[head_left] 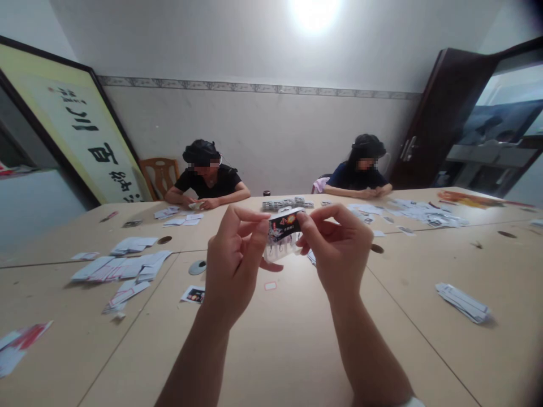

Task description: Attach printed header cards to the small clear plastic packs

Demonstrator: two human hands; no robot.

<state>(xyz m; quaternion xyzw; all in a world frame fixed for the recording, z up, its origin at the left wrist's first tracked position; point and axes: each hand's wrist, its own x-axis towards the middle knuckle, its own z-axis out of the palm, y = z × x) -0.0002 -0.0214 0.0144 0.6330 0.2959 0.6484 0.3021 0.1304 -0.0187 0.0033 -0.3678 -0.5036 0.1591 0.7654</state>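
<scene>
Between my two hands, above the middle of the table, is a small clear plastic box (282, 247) with a hang tab on top. A black printed label (285, 225) with red and yellow print lies across its upper face. My left hand (240, 254) grips the box's left side with thumb and fingers. On the opposite side my right hand (339, 243) pinches the label's upper right corner, thumb in front. Small dark items show through the clear lower part, too small to name. Below the hands a little white card with a red border (270, 286) lies on the table.
White cards and slips (123, 268) lie in piles at left; a folded paper stack (462, 302) lies at right. Several small boxes (288, 203) stand at the table's far side. Two people sit across, one left (207, 181), one right (358, 172). The table (271, 350) has round cable holes.
</scene>
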